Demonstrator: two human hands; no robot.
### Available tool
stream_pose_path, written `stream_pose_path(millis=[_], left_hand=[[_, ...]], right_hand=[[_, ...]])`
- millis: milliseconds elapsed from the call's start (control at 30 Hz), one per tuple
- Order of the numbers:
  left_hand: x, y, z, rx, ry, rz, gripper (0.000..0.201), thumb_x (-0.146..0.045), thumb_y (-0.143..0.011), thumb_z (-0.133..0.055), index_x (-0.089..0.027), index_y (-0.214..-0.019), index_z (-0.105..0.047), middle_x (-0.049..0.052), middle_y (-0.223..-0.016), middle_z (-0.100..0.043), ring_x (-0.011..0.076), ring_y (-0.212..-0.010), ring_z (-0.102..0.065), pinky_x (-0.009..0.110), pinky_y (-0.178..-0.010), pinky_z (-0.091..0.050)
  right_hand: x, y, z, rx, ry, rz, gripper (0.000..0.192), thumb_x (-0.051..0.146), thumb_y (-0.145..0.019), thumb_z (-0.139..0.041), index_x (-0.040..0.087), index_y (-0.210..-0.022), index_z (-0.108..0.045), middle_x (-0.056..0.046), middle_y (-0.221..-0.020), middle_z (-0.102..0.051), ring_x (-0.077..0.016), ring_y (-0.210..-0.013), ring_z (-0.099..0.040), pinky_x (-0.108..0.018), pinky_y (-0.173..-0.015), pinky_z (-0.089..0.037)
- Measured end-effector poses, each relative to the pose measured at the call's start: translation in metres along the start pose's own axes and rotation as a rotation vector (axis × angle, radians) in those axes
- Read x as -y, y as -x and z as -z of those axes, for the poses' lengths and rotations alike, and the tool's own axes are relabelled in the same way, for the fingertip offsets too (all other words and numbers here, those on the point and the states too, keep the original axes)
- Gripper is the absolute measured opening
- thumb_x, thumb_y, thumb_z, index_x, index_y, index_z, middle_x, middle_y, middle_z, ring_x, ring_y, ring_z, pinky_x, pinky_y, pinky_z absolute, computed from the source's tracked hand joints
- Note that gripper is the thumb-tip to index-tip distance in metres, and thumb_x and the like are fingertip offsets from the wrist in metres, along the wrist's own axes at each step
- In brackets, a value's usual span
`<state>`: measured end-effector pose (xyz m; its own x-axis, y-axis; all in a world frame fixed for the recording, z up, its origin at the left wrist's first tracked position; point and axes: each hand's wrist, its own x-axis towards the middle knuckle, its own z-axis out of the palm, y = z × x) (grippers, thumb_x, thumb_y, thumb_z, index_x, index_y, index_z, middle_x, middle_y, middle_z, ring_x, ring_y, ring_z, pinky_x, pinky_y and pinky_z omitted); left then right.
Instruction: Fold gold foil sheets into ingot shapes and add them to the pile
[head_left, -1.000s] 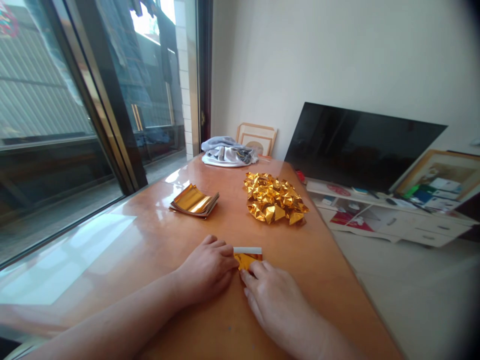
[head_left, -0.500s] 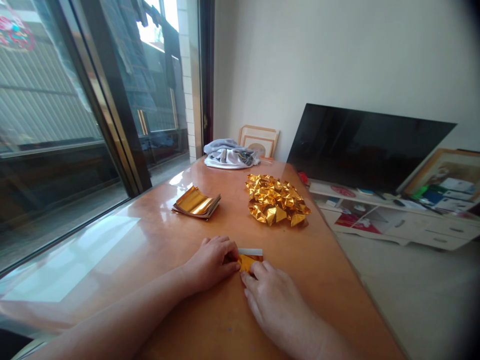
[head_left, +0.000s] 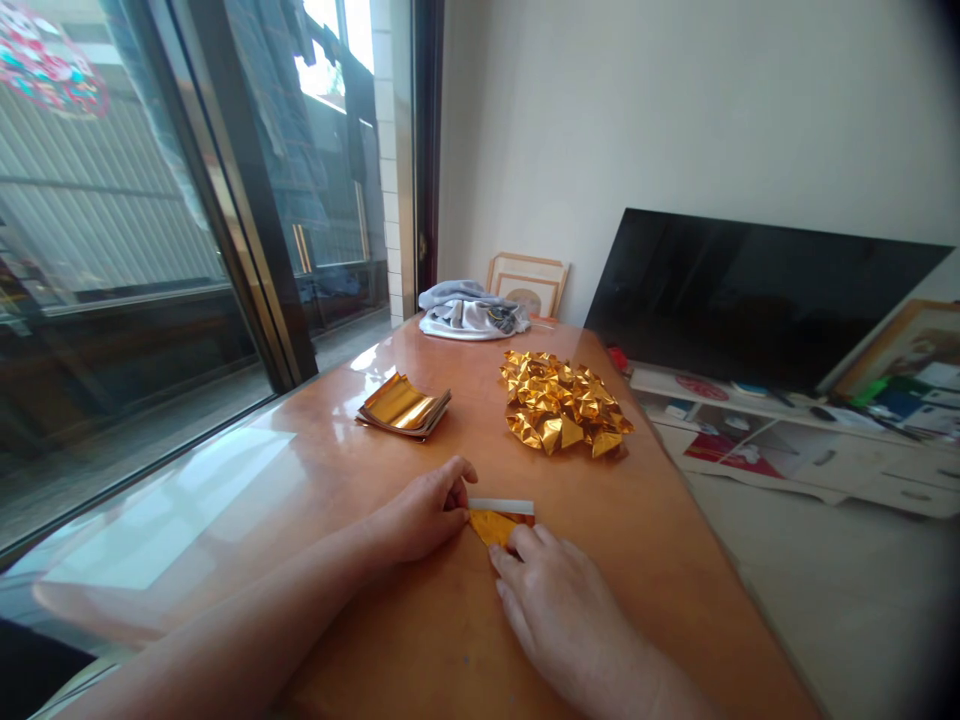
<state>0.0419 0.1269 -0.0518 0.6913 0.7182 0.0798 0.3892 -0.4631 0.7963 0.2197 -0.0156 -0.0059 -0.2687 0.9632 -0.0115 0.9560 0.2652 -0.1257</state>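
A sheet of gold foil paper (head_left: 490,524), partly folded and with a pale strip along its far edge, lies on the brown table (head_left: 420,620). At its left corner my left hand (head_left: 435,508) is closed, thumb and curled fingers pinching the paper's edge. My right hand (head_left: 559,590) presses its fingers on the near right part of the same sheet and covers that corner. Beyond my left hand rests a stack of gold foil paper (head_left: 403,405). Farther off to the right is a pile of folded gold paper pieces (head_left: 562,405).
Grey and white cloth (head_left: 472,312) lies bundled at the table's far end. Behind it, frames (head_left: 529,280) lean on the wall. A large television (head_left: 757,300) stands right on a white cabinet (head_left: 832,455). Glass sliding doors (head_left: 247,240) run along the left.
My left hand has drawn slightly left and its forefinger has lifted, so more of the gold sheet shows. My right hand stays on the paper. The view has shifted slightly.
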Motion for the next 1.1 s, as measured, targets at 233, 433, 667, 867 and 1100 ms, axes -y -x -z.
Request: stream_pose_path(millis=[233, 433, 667, 867, 1100], left_hand=[[0.010, -0.002, 0.000, -0.052, -0.019, -0.008, 0.044, -0.011, -0.081, -0.057, -0.024, -0.121, -0.046, -0.003, -0.084, -0.061, 0.0144, -0.074, -0.060, 0.024, -0.065, -0.047], [0.016, -0.004, 0.001, -0.148, -0.084, -0.014, 0.051, -0.005, -0.076, -0.054, -0.023, -0.124, -0.048, -0.001, -0.092, -0.061, 0.0144, -0.077, -0.061, 0.026, -0.069, -0.049], [-0.009, 0.007, 0.007, -0.132, -0.287, -0.174, 0.021, -0.010, -0.088, -0.048, -0.020, -0.099, -0.062, 0.005, -0.097, -0.061, 0.0179, -0.085, -0.060, 0.030, -0.076, -0.049], [-0.030, 0.015, 0.007, 0.100, -0.456, -0.348, 0.030, -0.011, -0.092, -0.048, -0.024, -0.107, -0.072, 0.006, -0.099, -0.063, 0.0204, -0.094, -0.059, 0.032, -0.086, -0.046], [-0.038, 0.013, 0.002, 0.075, -0.538, -0.298, 0.020, -0.022, -0.096, -0.053, -0.025, -0.099, -0.072, 0.004, -0.094, -0.064, 0.0202, -0.091, -0.059, 0.035, -0.085, -0.040]], right_hand=[[-0.002, 0.000, -0.001, -0.022, 0.000, 0.006, 0.029, 0.019, -0.099, -0.045, 0.023, -0.113, -0.071, -0.008, -0.110, -0.067, -0.0262, -0.102, -0.060, -0.037, -0.085, -0.048], [-0.003, 0.000, 0.000, -0.018, -0.009, 0.001, 0.028, 0.020, -0.099, -0.047, 0.023, -0.113, -0.071, -0.008, -0.108, -0.067, -0.0258, -0.101, -0.060, -0.037, -0.084, -0.048], [-0.005, 0.000, 0.000, -0.019, -0.036, 0.006, 0.029, 0.020, -0.098, -0.049, 0.023, -0.116, -0.071, -0.008, -0.111, -0.068, -0.0266, -0.103, -0.060, -0.039, -0.086, -0.049], [-0.005, 0.002, -0.003, -0.054, -0.068, -0.006, 0.033, 0.019, -0.098, -0.047, 0.023, -0.121, -0.069, -0.009, -0.116, -0.067, -0.0263, -0.105, -0.059, -0.039, -0.090, -0.047], [-0.031, 0.000, 0.013, -0.059, -0.237, -0.043, 0.022, 0.021, -0.094, -0.053, 0.027, -0.106, -0.071, -0.003, -0.105, -0.067, -0.0192, -0.097, -0.061, -0.030, -0.085, -0.044]])
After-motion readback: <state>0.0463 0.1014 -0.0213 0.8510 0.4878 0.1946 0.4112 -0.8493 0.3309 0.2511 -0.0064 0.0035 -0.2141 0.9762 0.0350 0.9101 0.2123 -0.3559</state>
